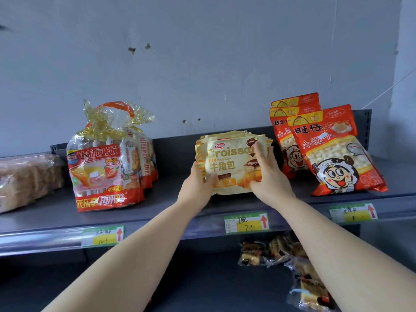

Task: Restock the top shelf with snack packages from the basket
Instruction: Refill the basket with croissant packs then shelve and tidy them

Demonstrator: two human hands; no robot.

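Note:
A stack of cream and yellow croissant packages [227, 162] stands upright in the middle of the dark grey top shelf [171, 199]. My left hand [198, 185] grips the stack's lower left edge. My right hand [267, 174] clasps its right side, with the thumb across the front package. The basket is out of view.
Red and clear cake bags [105, 163] stand left of the stack, with a wrapped bread loaf [24, 179] at the far left. Red snack bags [333, 152] lean at the right. Price tags [246, 222] line the shelf lip. Small wrapped cakes [281, 253] lie on the shelf below.

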